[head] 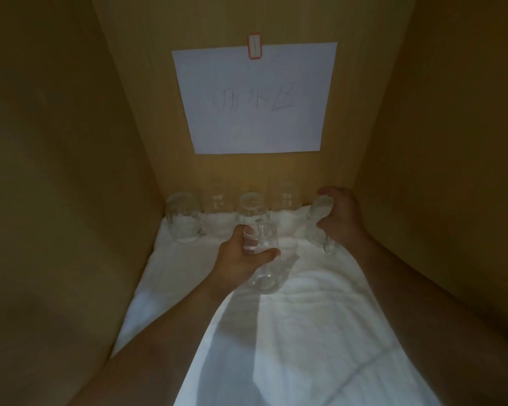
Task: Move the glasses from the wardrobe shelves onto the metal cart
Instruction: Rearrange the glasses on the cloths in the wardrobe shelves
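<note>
Wardrobe shelf interior, lined with a white cloth [305,332]. Left to centre: four clear glasses [184,219] stand inverted along the back wall. Centre: the left hand [241,256] wraps a glass mug [264,259]. Right: the right hand [339,216] closes around another glass [321,221]. Upper centre: a paper sign [255,98].

Dim light is entering from behind the camera, brightening the white cloth [305,347] nearest the viewer. Arm shadows are falling across that cloth. Beyond it, wardrobe walls are bowing outward and the picture is looking soft.
</note>
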Motion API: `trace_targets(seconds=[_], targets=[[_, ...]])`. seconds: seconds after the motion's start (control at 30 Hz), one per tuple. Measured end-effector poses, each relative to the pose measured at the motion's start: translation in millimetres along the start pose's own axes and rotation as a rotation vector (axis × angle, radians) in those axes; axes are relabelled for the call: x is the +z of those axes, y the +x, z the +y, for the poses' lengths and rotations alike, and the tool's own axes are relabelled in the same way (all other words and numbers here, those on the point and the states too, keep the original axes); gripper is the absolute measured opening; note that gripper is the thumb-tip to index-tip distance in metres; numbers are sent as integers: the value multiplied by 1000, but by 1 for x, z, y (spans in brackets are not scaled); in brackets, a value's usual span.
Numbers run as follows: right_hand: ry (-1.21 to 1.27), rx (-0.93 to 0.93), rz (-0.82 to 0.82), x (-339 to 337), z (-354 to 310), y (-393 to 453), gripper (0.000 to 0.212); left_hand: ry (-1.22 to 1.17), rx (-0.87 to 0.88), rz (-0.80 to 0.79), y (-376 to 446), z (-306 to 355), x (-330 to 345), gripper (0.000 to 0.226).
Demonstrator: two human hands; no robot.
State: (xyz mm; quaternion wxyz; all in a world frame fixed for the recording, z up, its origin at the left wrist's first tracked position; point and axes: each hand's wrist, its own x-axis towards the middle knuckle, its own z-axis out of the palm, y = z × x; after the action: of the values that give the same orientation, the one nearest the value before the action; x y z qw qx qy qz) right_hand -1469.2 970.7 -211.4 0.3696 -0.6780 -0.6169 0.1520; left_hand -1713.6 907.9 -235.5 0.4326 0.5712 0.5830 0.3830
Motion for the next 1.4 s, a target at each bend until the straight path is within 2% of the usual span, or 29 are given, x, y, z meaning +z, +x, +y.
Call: trace_targets(seconds=[0.2,0.47,0.77,0.83,0.93,1.0,1.07,1.13,1.2,1.27,1.4], targets=[[-22,-64,-108,8,11,27,64,-14,-10,-2,1,-1,0,63],[-222,-136,-365,11,23,56,71,-20,-43,3,7,-1,-1,65],[-462,-205,-271,19,18,35,77,1,-42,11,4,3,2,63],[-294,-217,-96,22,15,17,71,-2,-42,14,3,4,3,63],[-89,-258,227,34,7,-19,43,6,-28,11,0,5,4,63],[78,-199,297,44,-3,-46,28,5,-12,16,-3,4,6,63],[266,-5,219,55,-10,-67,18,6,-7,24,-6,4,6,62],[411,234,3,64,-11,-81,13,-3,-12,37,-9,4,7,63],[659,451,-185,69,-15,-92,15,-22,-13,76,-11,7,6,62],[835,558,-299,67,-23,-104,19,-63,-6,111,-13,10,4,61],[1088,685,-472,64,-35,-120,46,-147,15,126,-16,24,-4,60]])
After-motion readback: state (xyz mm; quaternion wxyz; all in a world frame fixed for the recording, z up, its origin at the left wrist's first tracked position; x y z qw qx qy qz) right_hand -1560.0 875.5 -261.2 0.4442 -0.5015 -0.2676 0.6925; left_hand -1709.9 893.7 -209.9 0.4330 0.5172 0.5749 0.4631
